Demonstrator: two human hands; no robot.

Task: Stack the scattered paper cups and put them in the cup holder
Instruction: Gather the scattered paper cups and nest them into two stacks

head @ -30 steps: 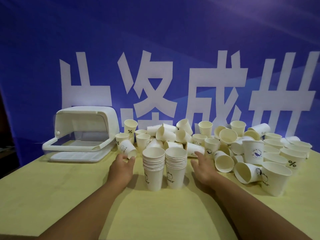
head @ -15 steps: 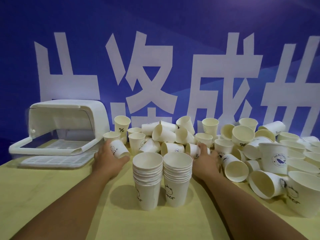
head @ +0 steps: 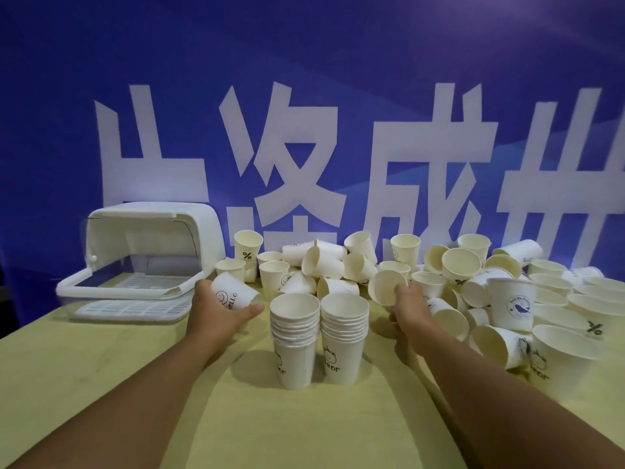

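The left hand [head: 220, 313] grasps a tilted white paper cup printed HELLO [head: 233, 294]. The right hand [head: 411, 306] grips a plain white paper cup [head: 385, 287] lying sideways. Between them, mid-way across the pale yellow desk [head: 101, 367], stand two upright stacks of white paper cups [head: 294, 336]. Scattered white paper cups [head: 473, 275] crowd the far edge and the right side. The white plastic cup holder [head: 152, 238], lid raised, sits at the far left corner.

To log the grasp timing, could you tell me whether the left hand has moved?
Yes: the left hand went forward, past the left stack, and grips the HELLO cup.
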